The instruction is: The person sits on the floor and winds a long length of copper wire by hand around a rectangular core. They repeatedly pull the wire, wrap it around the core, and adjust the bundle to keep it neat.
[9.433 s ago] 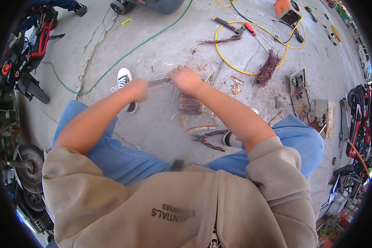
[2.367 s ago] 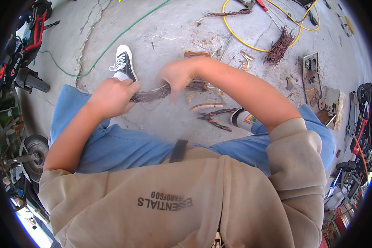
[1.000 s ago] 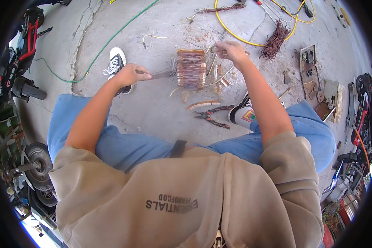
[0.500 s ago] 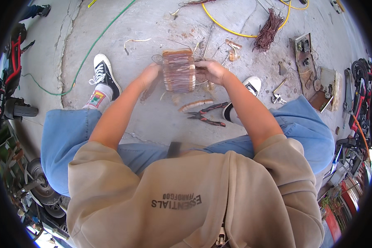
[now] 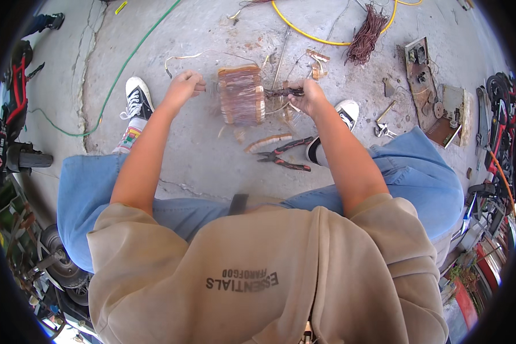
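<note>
A wire-wound coil block (image 5: 242,94), reddish brown with a pale edging down its right side, is on the concrete between my feet, slightly blurred. My right hand (image 5: 308,97) is closed around a bundle of dark wires (image 5: 283,92) that runs out of the block's right side. Apart from the block on its left, my left hand (image 5: 184,88) has its fingers curled together; whether anything thin is pinched in them cannot be made out. Nearer to me lie black-and-red pliers (image 5: 285,156) with jaws apart, beside a curved pale-and-brown strip (image 5: 268,142).
A loose bundle of brown wire (image 5: 368,35) lies by a yellow hose (image 5: 304,34) at the back. To the right are an adjustable wrench (image 5: 384,131) and an opened metal housing (image 5: 450,117). A green hose (image 5: 133,60) crosses the floor on the left.
My left hand has come off the coil block and moved left. My right hand has shifted right, and the dark wire bundle now shows stretched between it and the block.
</note>
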`<state>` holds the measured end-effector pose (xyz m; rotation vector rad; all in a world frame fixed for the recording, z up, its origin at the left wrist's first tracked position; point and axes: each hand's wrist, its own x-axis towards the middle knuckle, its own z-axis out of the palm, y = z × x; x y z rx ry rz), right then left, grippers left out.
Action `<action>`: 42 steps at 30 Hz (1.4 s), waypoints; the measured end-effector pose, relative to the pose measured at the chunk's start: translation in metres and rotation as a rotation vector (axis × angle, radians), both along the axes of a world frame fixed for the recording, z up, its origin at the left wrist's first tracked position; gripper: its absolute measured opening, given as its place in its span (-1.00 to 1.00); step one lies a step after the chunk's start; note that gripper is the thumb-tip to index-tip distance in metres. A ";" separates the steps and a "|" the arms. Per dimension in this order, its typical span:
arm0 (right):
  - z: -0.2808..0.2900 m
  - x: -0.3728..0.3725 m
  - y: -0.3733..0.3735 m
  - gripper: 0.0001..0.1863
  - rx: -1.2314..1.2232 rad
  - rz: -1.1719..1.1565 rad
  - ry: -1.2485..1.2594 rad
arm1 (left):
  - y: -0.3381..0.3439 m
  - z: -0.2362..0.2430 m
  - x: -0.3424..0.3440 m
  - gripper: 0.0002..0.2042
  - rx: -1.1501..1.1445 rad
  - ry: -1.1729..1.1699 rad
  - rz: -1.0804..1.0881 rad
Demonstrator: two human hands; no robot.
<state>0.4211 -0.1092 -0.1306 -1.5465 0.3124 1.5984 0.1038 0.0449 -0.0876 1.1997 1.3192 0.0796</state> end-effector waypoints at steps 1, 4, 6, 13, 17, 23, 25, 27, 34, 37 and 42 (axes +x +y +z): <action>0.004 0.000 -0.004 -0.83 -0.021 -0.043 0.002 | -0.003 0.009 0.010 -0.52 -0.045 0.031 -0.051; -0.002 0.016 -0.018 -0.86 -0.041 -0.288 -0.048 | -0.022 0.014 0.029 -0.45 -0.127 -0.011 -0.005; 0.006 0.046 -0.032 -0.90 -0.005 -0.534 -0.170 | -0.029 -0.003 0.024 -0.44 -0.042 0.002 -0.002; 0.131 0.124 0.008 -0.89 0.514 -0.633 -0.532 | -0.026 0.059 0.070 -0.40 0.867 0.039 -0.238; 0.191 0.065 0.053 -0.90 0.830 -0.371 -0.440 | -0.005 0.096 0.090 -0.45 0.792 -0.257 -0.289; 0.149 -0.046 0.070 -0.89 0.742 -0.423 0.196 | 0.006 0.107 0.038 -0.53 0.037 -0.915 0.238; 0.136 -0.083 0.067 -0.84 0.690 -0.364 0.290 | -0.002 0.103 0.022 -0.54 -0.025 -1.078 0.493; 0.130 -0.106 0.064 -0.79 0.661 -0.267 0.282 | -0.008 0.108 0.006 -0.52 0.088 -0.896 0.800; 0.114 -0.159 0.057 -0.71 0.627 0.003 0.240 | -0.029 0.161 -0.039 -0.50 1.689 0.670 -0.012; 0.120 -0.162 0.059 -0.69 0.616 0.119 0.294 | -0.038 0.162 -0.031 -0.60 1.158 0.679 -0.819; 0.118 -0.106 0.071 -0.62 0.598 0.336 -0.424 | -0.036 0.093 -0.087 -0.67 0.634 0.589 -0.841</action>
